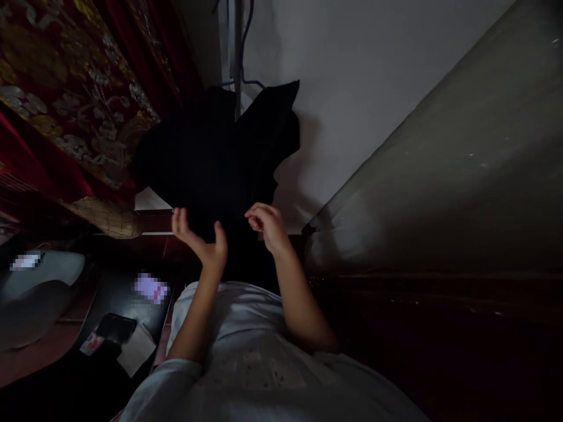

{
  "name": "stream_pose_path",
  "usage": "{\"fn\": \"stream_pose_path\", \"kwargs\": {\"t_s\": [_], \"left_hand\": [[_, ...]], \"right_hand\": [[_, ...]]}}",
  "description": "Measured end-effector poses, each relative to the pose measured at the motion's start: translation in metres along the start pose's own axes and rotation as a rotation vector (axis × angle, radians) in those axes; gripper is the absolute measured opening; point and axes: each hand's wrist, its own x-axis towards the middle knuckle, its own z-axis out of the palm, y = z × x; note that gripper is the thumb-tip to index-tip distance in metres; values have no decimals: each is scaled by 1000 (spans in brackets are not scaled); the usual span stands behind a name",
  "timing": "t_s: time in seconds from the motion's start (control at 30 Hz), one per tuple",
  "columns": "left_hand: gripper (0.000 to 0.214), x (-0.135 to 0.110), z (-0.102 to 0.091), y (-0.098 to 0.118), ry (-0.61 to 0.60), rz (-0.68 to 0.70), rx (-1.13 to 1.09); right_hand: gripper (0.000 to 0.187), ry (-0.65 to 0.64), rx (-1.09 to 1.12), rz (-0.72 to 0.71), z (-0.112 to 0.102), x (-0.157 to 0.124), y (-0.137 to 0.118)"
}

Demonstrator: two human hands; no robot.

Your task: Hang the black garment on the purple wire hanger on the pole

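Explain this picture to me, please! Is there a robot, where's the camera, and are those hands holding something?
There's no robot here, just a person with two bare hands. The camera sits on their head and looks forward and down, so you also see their pale shirt.

The left hand is open, with nothing in it that I can see. The right hand has curled fingers; it's too dark to tell whether they pinch anything. In front of both hangs black cloth, beside a red patterned cloth.

Low on the left, a dark surface holds a flat black object, a white sheet and a small card.
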Motion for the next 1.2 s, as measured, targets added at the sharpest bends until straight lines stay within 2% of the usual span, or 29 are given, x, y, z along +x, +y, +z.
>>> {"fn": "stream_pose_path", "kwargs": {"t_s": [0.13, 0.17, 0.27, 0.33, 0.4, 0.53, 0.6, 0.67, 0.77, 0.83, 0.9, 0.93, 1.0, 1.07, 1.13, 1.2], "left_hand": [[39, -10, 20, 7, -382, -147, -199], [29, -10, 23, 5, -419, -163, -213], [2, -8, 26, 0, -422, -146, -176], [6, -5, 23, -2, -446, -131, -148], [8, -4, 21, -4, -484, -99, -111], [9, -8, 24, -10, -595, -37, -67], [11, -13, 28, -18, -614, -1, -61], [13, -14, 31, -26, -605, 37, -40], [8, -1, 34, -29, -665, 55, -22], [20, 21, 37, -18, -705, 92, -86], [43, 54, 42, 5, -663, 200, -201], [46, 73, 46, 19, -614, 286, -247], [39, 110, 56, 50, -507, 469, -278], [36, 139, 63, 76, -479, 598, -254], [32, 155, 66, 94, -467, 680, -229], [30, 157, 64, 102, -434, 712, -213]], "right_hand": [[21, -128, -40, -5, 6, -9, -12], [21, -153, -69, -6, 7, -12, -14], [19, -184, -124, -7, 12, -13, -20], [20, -176, -112, -25, 16, -4, -30], [21, -144, -75, -76, 22, 16, -50], [23, 3, -5, -220, 33, 70, -119], [25, 47, 33, -263, 38, 86, -151], [31, 7, 30, -308, 42, 89, -169], [32, -54, -20, -392, 47, 75, -169], [25, -40, -39, -435, 48, 61, -160], [23, -22, -70, -446, 49, 50, -153], [24, -19, -92, -450, 49, 47, -152], [26, -32, -130, -472, 49, 42, -153], [28, -53, -144, -517, 50, 39, -158], [29, -68, -139, -580, 50, 35, -164], [28, -77, -150, -623, 51, 32, -166]]}}
